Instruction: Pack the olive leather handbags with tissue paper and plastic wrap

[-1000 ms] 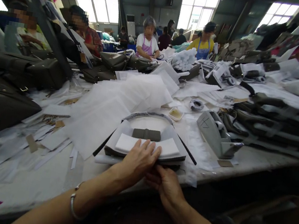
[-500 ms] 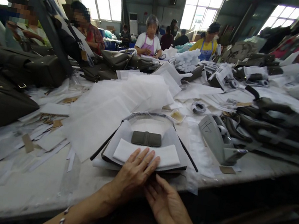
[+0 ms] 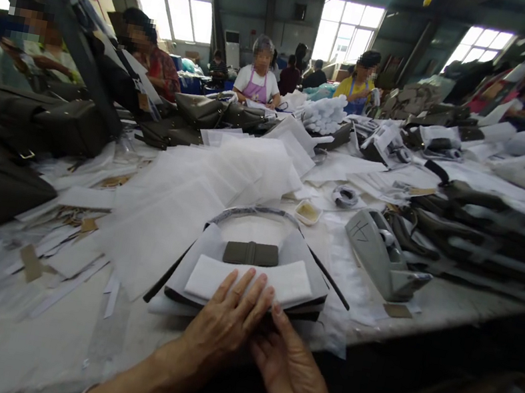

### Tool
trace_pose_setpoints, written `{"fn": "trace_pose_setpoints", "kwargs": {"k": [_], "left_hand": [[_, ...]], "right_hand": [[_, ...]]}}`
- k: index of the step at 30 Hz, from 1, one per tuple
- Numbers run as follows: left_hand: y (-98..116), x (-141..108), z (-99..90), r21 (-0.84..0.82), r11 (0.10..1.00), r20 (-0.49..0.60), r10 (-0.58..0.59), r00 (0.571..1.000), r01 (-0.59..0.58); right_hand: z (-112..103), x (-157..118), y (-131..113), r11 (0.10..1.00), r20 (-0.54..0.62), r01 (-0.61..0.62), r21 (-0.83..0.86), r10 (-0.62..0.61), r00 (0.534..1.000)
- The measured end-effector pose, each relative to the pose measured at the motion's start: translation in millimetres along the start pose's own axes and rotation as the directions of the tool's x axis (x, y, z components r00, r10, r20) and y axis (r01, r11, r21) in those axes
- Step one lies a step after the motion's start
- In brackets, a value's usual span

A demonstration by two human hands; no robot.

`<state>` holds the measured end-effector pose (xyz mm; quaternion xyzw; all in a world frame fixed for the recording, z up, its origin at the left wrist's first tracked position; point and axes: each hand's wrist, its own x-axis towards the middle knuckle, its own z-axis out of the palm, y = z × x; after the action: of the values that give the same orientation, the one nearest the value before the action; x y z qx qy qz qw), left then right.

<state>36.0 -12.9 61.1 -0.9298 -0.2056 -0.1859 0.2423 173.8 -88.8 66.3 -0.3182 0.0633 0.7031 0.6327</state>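
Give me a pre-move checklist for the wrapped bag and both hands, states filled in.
1. Left hand flat on the white pad: ok.
2. Right hand gripping the bag's near edge: cannot tell, fingertips partly hidden.
3. Olive tab uncovered beyond the pad: ok.
4. Dark straps lying within the bag outline: not ok, they splay out.
5. Tape dispenser apart from the bag: ok.
6. Table left of bag free of sheets: not ok, white sheets there.
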Motion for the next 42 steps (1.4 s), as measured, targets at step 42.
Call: {"fn": "trace_pose_setpoints", "kwargs": {"k": [42], "left_hand": [[-44.4, -1.1, -8.5, -0.335, 0.897, -0.241, -0.376, 0.895, 0.288]], "right_hand": [[-52.4, -25.9, -108.0, -0.197, 0.393, 0.375, -0.906, -0.06, 0.918]]}}
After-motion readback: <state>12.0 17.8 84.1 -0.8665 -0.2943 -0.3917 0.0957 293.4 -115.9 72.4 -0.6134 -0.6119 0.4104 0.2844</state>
